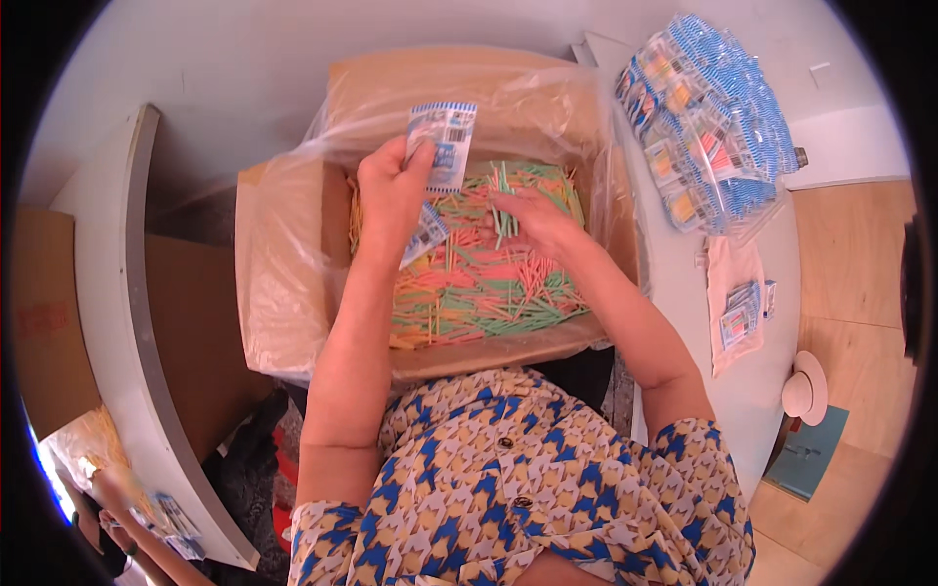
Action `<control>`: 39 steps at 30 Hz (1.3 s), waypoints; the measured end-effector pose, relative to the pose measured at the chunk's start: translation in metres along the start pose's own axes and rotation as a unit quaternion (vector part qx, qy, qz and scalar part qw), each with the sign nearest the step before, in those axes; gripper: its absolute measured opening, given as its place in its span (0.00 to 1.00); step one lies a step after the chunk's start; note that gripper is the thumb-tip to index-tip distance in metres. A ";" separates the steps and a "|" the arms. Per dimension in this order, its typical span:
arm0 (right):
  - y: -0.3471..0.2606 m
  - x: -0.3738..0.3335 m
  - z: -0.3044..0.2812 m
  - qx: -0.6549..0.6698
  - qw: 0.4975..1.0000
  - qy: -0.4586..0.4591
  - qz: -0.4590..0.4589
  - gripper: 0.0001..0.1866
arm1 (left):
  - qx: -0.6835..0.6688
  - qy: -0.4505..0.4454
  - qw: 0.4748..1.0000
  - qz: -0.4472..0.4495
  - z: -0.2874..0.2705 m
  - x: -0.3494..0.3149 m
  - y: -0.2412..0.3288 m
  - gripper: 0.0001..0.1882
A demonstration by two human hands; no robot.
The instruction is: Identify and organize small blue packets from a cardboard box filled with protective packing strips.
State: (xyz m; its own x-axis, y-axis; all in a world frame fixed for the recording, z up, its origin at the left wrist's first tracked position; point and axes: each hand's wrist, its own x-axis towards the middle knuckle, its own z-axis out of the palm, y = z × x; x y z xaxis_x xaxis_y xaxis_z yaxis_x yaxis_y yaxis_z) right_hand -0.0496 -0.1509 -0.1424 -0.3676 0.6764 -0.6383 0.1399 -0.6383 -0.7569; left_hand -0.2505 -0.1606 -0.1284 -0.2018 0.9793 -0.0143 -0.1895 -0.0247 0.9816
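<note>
Plainly, the left hand (396,181) is closed on a packet (451,161), and the right hand (535,217) is closed around a bunch of green sticks (504,217). The packet lies just left of the bunch and a little farther from the body, the two apart; both long axes run roughly away from the person. A second packet (427,237) sits beside the left wrist; from where I stand, I can't tell whether the fingers grip it. Under both hands, loose sticks (469,298), pink, green and yellow, lie in a box (454,78) lined with clear plastic (618,200). Rightward, a tabletop (674,283) carries a bulging bag of packets (718,132) and a pale cloth (723,278).
</note>
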 end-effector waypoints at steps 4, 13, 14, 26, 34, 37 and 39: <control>0.000 0.031 -0.012 0.102 0.994 0.015 -0.022 0.10 | -0.095 0.016 0.992 -0.081 0.002 -0.002 0.013 0.09; -0.004 0.063 -0.005 0.164 0.985 -0.008 -0.062 0.07 | -0.121 -0.007 0.989 -0.086 -0.001 0.003 0.006 0.09; -0.005 0.063 -0.002 0.184 0.980 -0.029 -0.074 0.07 | -0.131 -0.008 0.987 -0.089 -0.002 0.002 0.007 0.09; 0.004 0.000 0.008 0.003 0.999 0.033 -0.017 0.13 | -0.118 -0.077 0.984 -0.109 0.003 0.002 -0.006 0.07; -0.027 -0.029 -0.001 0.161 0.970 0.113 -0.140 0.20 | -0.056 -0.143 0.980 -0.123 0.013 -0.004 -0.018 0.08; -0.059 -0.048 -0.003 0.196 0.923 0.133 -0.302 0.21 | -0.083 -0.183 0.971 -0.131 0.025 -0.010 -0.012 0.09; -0.074 -0.056 0.004 0.213 0.905 0.107 -0.351 0.21 | -0.097 -0.198 0.965 -0.143 0.028 -0.014 -0.008 0.09</control>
State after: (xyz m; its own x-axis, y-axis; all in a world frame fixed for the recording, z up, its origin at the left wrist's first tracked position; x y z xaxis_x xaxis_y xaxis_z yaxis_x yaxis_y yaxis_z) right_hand -0.0430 -0.1432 -0.0503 -0.0356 0.9971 -0.0669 -0.4437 -0.0758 -0.8929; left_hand -0.2191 -0.1681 -0.1308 0.2621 0.9504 -0.1677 -0.3677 0.2590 0.8931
